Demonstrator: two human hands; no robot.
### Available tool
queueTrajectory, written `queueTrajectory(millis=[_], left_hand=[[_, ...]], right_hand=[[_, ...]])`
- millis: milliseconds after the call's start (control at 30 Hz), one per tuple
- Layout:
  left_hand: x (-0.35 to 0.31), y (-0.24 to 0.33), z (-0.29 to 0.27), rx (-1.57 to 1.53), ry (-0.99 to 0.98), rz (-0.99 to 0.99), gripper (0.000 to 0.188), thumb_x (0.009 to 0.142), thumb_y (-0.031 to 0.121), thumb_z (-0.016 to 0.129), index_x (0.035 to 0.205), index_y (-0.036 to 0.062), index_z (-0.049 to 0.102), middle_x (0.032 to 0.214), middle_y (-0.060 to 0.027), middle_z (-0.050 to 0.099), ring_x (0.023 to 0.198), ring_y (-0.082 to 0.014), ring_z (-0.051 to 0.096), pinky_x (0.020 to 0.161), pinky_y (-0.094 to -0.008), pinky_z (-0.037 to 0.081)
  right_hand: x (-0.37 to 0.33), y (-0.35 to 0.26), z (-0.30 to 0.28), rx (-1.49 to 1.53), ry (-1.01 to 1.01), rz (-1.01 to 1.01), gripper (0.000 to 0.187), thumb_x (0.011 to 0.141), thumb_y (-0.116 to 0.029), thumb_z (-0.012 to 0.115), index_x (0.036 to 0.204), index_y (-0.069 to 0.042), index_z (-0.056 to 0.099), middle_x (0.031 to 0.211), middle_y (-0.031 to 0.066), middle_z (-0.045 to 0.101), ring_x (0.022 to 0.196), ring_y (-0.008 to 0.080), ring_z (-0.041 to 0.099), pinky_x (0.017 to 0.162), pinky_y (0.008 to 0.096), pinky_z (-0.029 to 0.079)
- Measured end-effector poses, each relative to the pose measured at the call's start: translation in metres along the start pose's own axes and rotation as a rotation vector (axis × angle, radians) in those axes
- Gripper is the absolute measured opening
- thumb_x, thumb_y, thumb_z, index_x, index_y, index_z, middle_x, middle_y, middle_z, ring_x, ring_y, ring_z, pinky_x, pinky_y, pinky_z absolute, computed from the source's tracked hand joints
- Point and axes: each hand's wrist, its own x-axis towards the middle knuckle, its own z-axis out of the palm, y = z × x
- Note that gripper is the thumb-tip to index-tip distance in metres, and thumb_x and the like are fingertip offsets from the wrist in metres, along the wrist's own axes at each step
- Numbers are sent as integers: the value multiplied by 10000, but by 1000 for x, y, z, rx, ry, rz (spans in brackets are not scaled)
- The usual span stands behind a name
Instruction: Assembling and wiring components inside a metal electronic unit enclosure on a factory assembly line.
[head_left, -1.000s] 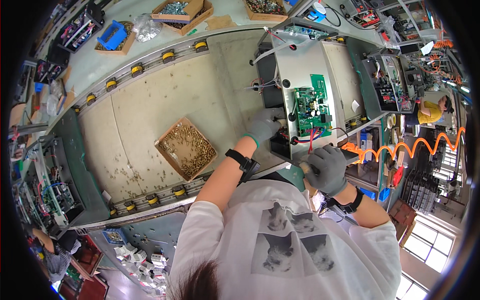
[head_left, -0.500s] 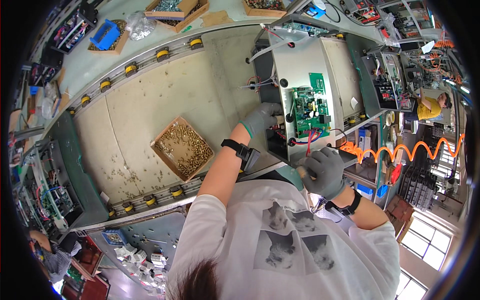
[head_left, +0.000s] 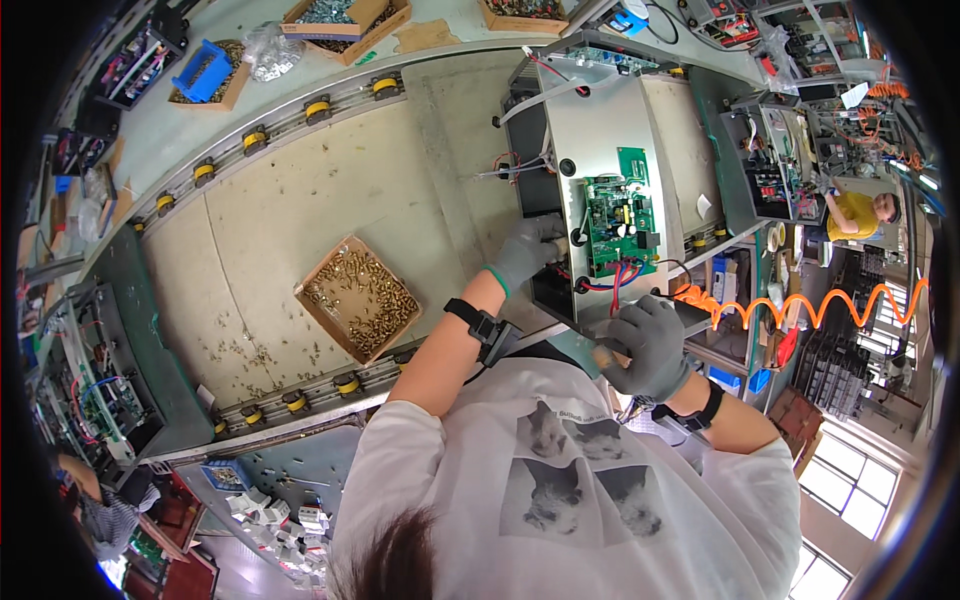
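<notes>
A metal chassis (head_left: 605,115) with a bare silver top plate stands on the conveyor bench in front of me. On that plate sits a green circuit board (head_left: 622,222), with red and blue wires (head_left: 622,275) at its near end. My left hand (head_left: 530,250), in a grey glove with bare fingertips, is bent against the chassis's open left side; what its fingers grip there is hidden. By the near right corner my right hand (head_left: 648,352), gloved the same way, is curled closed, thumb and fingers together. Anything inside it is too small or covered to name.
A cardboard box of brass-coloured screws (head_left: 360,300) lies left of my left forearm, with loose bits scattered beyond. Yellow rollers (head_left: 318,108) line the bench edges. An orange coiled hose (head_left: 800,310) hangs at right. A person in yellow (head_left: 852,215) works at another chassis.
My left hand has shifted slightly along the chassis's side, its wrist a little lower. The right hand stays nearly in place. The whole view has slid slightly left. The person in yellow has moved.
</notes>
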Motion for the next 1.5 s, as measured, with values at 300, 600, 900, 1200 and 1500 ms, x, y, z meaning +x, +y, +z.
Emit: queueTrajectory(millis=[300, 600, 900, 1200, 1500], left_hand=[[-17, 27, 8, -52, -193, -99, 612, 751, 176, 662, 1297, 16, 437, 1102, -74, 582, 1001, -146, 541, 872, -302, 441], [-1, 14, 19, 243, -25, -78, 506, 672, 136, 761, 1100, -3, 528, 896, -81, 629, 787, -145, 592, 704, -280, 483], [-2, -35, 18, 241, 351, 373, 601, 679, 63, 717, 1218, -2, 460, 1050, -118, 579, 880, -185, 578, 795, -294, 487], [-34, -4, 2, 163, 180, -28, 372, 780, 77, 669, 1138, 34, 582, 1014, -86, 647, 906, -150, 614, 765, -261, 492], [-11, 6, 24, 381, 408, -69, 185, 815, 118, 630, 987, 49, 636, 941, -123, 668, 841, -198, 644, 741, -288, 489]], right_hand=[[62, 30, -14, -51, -133, 62, 139, 736, -240, 647, 818, -128, 653, 844, 65, 590, 779, 269, 588, 672, 379, 484], [118, 35, 47, -640, -594, 154, 206, 778, -201, 634, 895, -37, 679, 969, 97, 602, 895, 245, 636, 717, 336, 521], [134, 14, 21, -609, -744, 71, 198, 744, -222, 663, 875, -79, 701, 922, 116, 652, 844, 271, 662, 687, 362, 532], [127, 26, -15, -429, -505, 247, 305, 701, -299, 532, 653, -21, 649, 678, 189, 609, 679, 346, 623, 655, 414, 507], [96, 42, -51, 62, -337, 277, 266, 757, -262, 535, 704, -14, 614, 672, 187, 579, 666, 367, 579, 636, 425, 466]])
